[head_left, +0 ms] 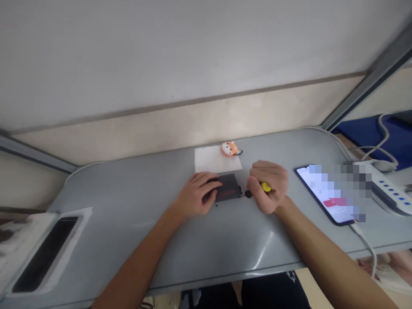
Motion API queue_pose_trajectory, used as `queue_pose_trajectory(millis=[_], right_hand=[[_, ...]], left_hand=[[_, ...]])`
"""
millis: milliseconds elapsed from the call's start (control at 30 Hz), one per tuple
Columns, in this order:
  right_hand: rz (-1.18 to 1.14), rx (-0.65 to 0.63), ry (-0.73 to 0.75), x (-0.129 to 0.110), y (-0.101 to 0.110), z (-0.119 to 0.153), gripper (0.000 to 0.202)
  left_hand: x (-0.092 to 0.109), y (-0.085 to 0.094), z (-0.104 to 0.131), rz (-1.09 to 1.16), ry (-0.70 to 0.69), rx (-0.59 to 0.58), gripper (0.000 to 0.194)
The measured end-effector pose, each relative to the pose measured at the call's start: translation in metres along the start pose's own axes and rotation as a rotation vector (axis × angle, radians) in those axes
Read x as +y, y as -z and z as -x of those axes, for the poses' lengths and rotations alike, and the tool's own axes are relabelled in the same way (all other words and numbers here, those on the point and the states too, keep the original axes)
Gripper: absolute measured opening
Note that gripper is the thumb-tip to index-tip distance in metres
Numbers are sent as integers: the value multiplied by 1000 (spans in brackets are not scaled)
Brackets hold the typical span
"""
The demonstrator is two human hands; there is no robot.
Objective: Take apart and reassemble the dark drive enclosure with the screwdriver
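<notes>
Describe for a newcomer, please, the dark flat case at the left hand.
On the grey table, find the white paper by the back wall. Just below it in the picture, partly under the left hand, lies the dark flat case. Unlike the paper, it is near-black with faint reddish marking.

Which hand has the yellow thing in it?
The right hand, in a fist around the yellow-ended tool; the left hand is on the dark flat box instead.

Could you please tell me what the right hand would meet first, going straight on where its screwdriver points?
Likely the right side of the flat black box: the screwdriver in the right hand appears to reach it, though depth is unclear.
</notes>
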State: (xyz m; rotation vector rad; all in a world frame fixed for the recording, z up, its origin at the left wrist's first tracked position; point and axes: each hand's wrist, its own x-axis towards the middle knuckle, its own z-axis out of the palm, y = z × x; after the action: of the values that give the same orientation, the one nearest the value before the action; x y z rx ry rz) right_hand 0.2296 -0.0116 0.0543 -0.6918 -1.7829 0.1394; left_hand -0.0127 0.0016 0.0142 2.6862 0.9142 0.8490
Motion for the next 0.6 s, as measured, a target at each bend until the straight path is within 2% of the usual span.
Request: queue_pose_trajectory(millis=[333, 600], right_hand=[[-35, 26, 7, -4, -3, 1, 35], [-74, -20, -19, -9, -9, 3, 36]], left_hand=[[-2, -2, 1, -1, 14, 5, 30], [-3, -4, 1, -42, 15, 2, 28]])
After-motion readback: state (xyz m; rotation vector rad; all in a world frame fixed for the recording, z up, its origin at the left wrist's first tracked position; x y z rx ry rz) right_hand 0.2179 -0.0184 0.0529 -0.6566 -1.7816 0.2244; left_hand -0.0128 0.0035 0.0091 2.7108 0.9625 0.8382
